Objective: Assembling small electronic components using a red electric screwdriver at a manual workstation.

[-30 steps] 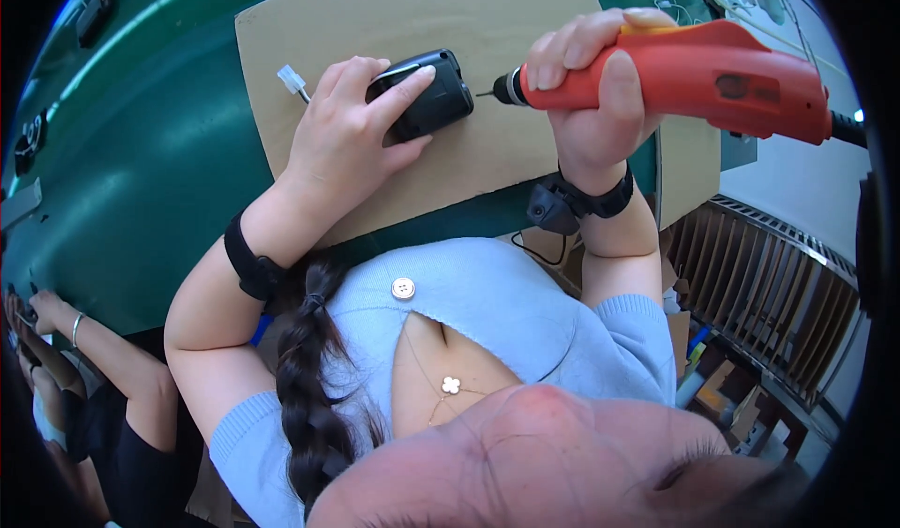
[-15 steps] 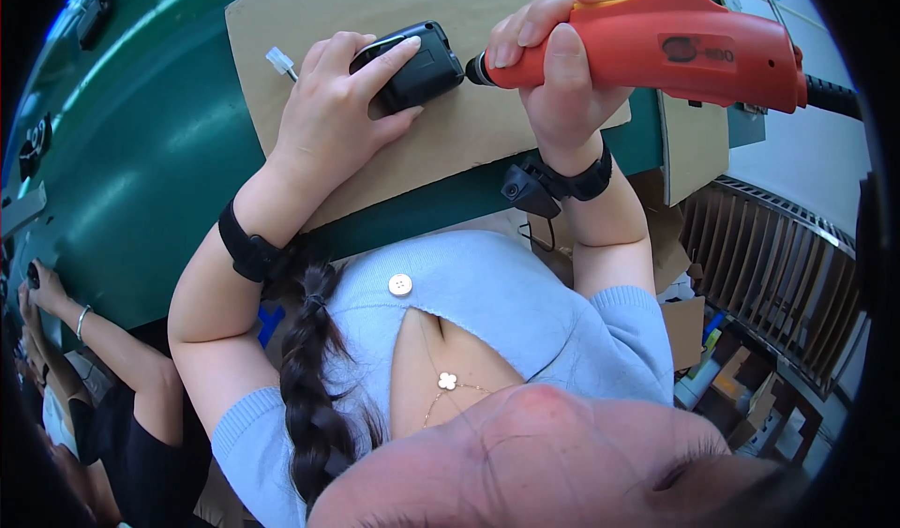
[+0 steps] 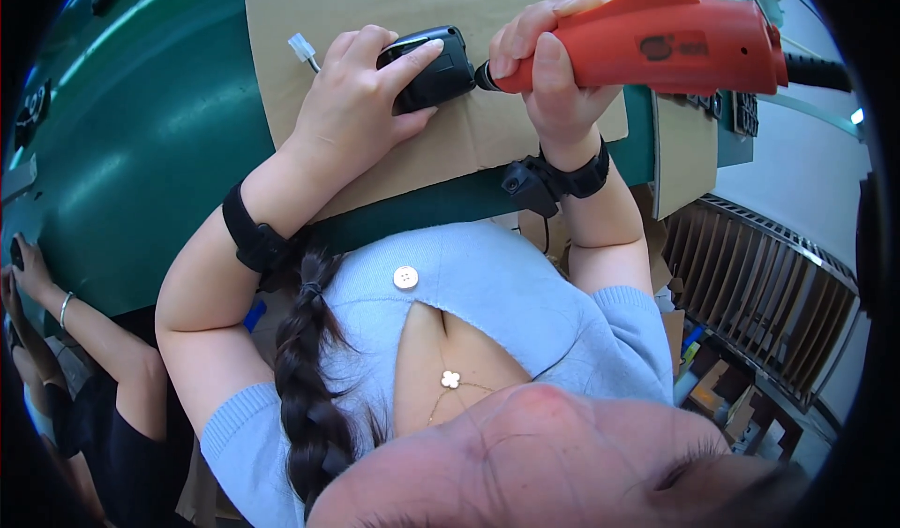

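My left hand (image 3: 361, 87) is closed round a small black plastic housing (image 3: 441, 76) and steadies it over the cardboard sheet. From beside that hand sticks out a white plug connector (image 3: 302, 48) on a short dark wire. In my right hand (image 3: 553, 68) is a red electric screwdriver (image 3: 670, 40), held level with its fingers wrapped round the front. Its dark nose (image 3: 484, 77) meets the right end of the housing; the bit and any screw there cannot be made out.
Brown cardboard (image 3: 525, 139) covers part of the green table (image 3: 178, 153). A black cable (image 3: 816, 71) trails right from the screwdriver. At far left a co-worker's hand (image 3: 36, 270) rests by the table edge. A slatted rack (image 3: 750, 284) stands at lower right, near cardboard boxes (image 3: 708, 387).
The view has shifted a little. Housing and screwdriver appear slightly closer together in the picture, the screwdriver further left. Both hands keep their grip.
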`<state>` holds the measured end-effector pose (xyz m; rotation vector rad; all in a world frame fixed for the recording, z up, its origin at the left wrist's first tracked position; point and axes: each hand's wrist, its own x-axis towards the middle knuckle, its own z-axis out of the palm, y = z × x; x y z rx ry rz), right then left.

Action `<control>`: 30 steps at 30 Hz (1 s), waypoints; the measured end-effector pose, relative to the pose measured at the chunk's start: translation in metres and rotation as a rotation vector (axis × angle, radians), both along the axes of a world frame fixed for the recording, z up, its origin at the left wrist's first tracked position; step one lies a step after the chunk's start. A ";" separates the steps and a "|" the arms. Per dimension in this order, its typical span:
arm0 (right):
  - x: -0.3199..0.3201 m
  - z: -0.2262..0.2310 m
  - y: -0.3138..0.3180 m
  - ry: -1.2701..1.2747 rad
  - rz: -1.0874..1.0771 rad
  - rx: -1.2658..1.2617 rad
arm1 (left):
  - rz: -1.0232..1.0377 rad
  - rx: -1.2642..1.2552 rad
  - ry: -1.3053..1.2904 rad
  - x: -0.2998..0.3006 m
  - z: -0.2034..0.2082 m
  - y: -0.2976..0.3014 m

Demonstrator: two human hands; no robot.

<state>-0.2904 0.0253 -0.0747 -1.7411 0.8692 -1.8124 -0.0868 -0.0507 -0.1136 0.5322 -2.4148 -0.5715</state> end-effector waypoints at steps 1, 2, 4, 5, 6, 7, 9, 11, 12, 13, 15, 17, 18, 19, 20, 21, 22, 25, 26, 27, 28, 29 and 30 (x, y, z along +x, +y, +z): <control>0.000 0.001 0.000 0.002 -0.015 0.003 | -0.004 -0.001 0.003 0.000 0.000 0.000; 0.003 0.004 0.002 0.005 -0.013 0.001 | -0.002 -0.003 0.006 0.000 0.000 0.001; 0.015 0.014 0.005 -0.048 -0.077 -0.047 | 0.002 0.007 0.016 0.000 -0.003 0.000; 0.019 0.019 0.007 -0.074 -0.110 -0.067 | 0.003 0.017 0.022 -0.001 -0.004 0.002; 0.022 0.021 0.007 -0.075 -0.102 -0.064 | 0.011 0.020 0.021 -0.002 -0.004 0.003; 0.025 0.024 0.007 -0.117 -0.039 -0.077 | 0.010 0.016 0.029 -0.004 -0.004 0.002; 0.029 0.028 0.005 -0.200 0.077 -0.109 | -0.004 0.006 0.046 -0.006 -0.002 0.000; 0.033 0.025 0.004 -0.192 0.073 -0.098 | 0.001 0.004 0.046 -0.007 -0.003 0.000; 0.034 0.023 0.004 -0.182 0.067 -0.088 | 0.003 0.001 0.047 -0.006 -0.003 0.001; 0.036 0.021 0.003 -0.171 0.062 -0.078 | 0.006 -0.002 0.048 -0.006 -0.004 0.001; 0.039 0.020 0.001 -0.174 0.062 -0.082 | 0.010 -0.003 0.052 -0.006 -0.005 0.001; 0.042 0.018 -0.001 -0.182 0.051 -0.093 | 0.005 -0.008 0.056 -0.006 -0.005 0.001; 0.042 0.017 -0.001 -0.181 0.052 -0.093 | 0.006 -0.008 0.057 -0.005 -0.005 0.001; 0.042 0.014 -0.001 -0.165 0.045 -0.083 | 0.006 -0.010 0.059 -0.004 -0.006 0.001; 0.042 0.012 -0.002 -0.150 0.037 -0.072 | 0.005 -0.012 0.060 -0.004 -0.007 0.001; 0.042 0.011 -0.002 -0.135 0.029 -0.062 | 0.004 -0.014 0.062 -0.004 -0.008 0.001; 0.042 0.011 -0.002 -0.135 0.028 -0.061 | 0.003 -0.013 0.062 -0.005 -0.008 0.001; 0.038 0.014 -0.005 0.003 -0.029 -0.048 | -0.001 -0.015 0.053 -0.010 -0.008 -0.002; 0.037 0.014 -0.006 0.004 -0.026 -0.047 | 0.002 -0.014 0.054 -0.012 -0.008 -0.003; 0.035 0.013 -0.006 -0.002 -0.015 -0.054 | 0.002 -0.013 0.052 -0.014 -0.008 -0.003; 0.034 0.012 -0.006 -0.008 -0.003 -0.061 | 0.002 -0.011 0.050 -0.015 -0.008 -0.004; 0.033 0.011 -0.005 -0.013 0.009 -0.068 | 0.004 -0.009 0.048 -0.015 -0.008 -0.004; 0.033 0.011 -0.005 -0.012 0.014 -0.066 | 0.009 -0.007 0.050 -0.016 -0.008 -0.004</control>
